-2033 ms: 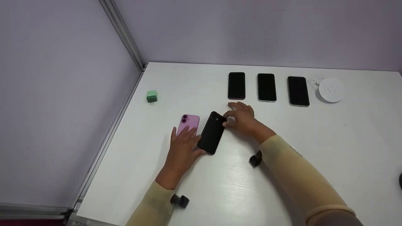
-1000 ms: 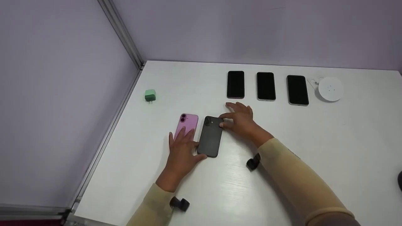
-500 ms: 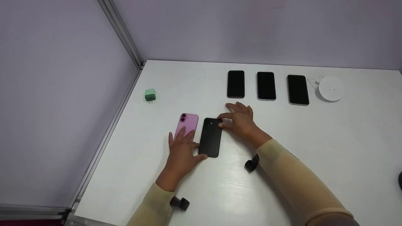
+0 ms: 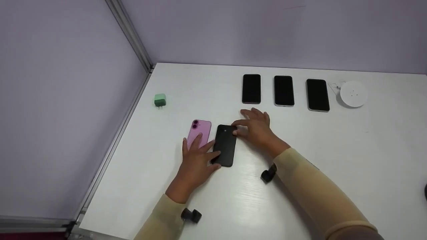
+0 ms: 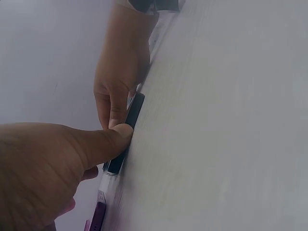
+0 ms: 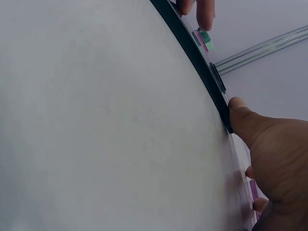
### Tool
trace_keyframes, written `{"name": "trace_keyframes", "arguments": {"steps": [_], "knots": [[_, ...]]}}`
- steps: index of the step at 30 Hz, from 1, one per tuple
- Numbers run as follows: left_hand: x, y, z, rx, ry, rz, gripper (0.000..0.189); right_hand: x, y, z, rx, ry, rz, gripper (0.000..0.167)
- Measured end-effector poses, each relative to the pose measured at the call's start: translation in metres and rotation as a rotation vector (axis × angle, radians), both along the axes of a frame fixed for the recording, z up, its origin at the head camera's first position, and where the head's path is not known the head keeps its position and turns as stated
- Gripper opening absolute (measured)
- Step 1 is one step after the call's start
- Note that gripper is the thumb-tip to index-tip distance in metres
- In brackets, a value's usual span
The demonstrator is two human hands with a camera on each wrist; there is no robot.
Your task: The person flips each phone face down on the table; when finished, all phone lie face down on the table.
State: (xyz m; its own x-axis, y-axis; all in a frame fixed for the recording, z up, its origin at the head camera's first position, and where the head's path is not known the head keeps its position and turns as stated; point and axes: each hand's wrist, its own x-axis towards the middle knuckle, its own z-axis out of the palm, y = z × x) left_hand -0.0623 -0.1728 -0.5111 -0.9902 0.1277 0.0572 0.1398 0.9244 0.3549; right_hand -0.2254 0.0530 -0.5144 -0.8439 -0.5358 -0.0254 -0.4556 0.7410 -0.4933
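A black phone (image 4: pixel 226 146) lies back up on the white table (image 4: pixel 287 200), its camera end toward the far side. My left hand (image 4: pixel 196 163) is spread over its lower left part, index fingertip on the back and thumb at the bottom edge. The middle finger reaches the left edge, and another finger overlies the pink phone (image 4: pixel 202 128) beside it. My right hand (image 4: pixel 258 130) pinches the top right corner of the black phone between thumb and index finger, other fingers raised beyond. In the left wrist view, the thumb (image 5: pixel 103 144) presses against the dark phone edge (image 5: pixel 137 103).
Three phones lie screen up in a row at the back: a left one (image 4: pixel 251 89), a middle one (image 4: pixel 284 90) and a right one (image 4: pixel 318 95). Beside them is a white round disc (image 4: pixel 353 94). A green plug adapter (image 4: pixel 160 99) sits at the far left, near the side wall.
The black phone has turned from slanted to nearly straight beside the pink one and come slightly nearer. My left index finger has moved from its side onto its back.
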Motion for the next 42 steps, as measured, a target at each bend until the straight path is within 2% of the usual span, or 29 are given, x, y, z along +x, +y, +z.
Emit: {"name": "trace_keyframes", "arguments": {"steps": [8,18,22,28,31,33,36,39,42], "knots": [[-0.001,0.0,0.002,-0.024,0.002,-0.028,0.041,0.0,0.002,0.001,-0.017,-0.041,-0.002,0.039],[-0.008,-0.005,0.003,0.071,-0.067,-0.051,0.043,-0.001,0.001,0.002,-0.018,-0.027,0.002,0.037],[-0.01,-0.006,0.004,0.048,-0.076,-0.052,0.043,-0.002,0.0,0.003,-0.018,-0.035,0.006,0.037],[-0.011,-0.005,0.005,0.022,-0.082,-0.07,0.042,-0.013,0.004,0.011,0.004,-0.023,-0.007,0.053],[-0.01,-0.005,0.006,0.016,-0.075,-0.073,0.042,-0.026,0.008,0.02,0.066,0.04,-0.056,0.062],[-0.008,-0.005,0.006,0.017,-0.074,-0.066,0.042,-0.035,0.01,0.024,0.143,0.067,-0.083,0.066],[-0.006,-0.005,0.005,0.024,-0.075,-0.058,0.042,-0.047,0.015,0.027,0.282,0.06,-0.09,0.068],[-0.006,-0.005,0.005,0.026,-0.066,-0.063,0.042,-0.05,0.019,0.027,0.377,0.039,-0.072,0.068],[-0.008,-0.006,0.004,0.026,-0.054,-0.074,0.042,-0.045,0.025,0.025,0.401,0.039,-0.062,0.067]]}}
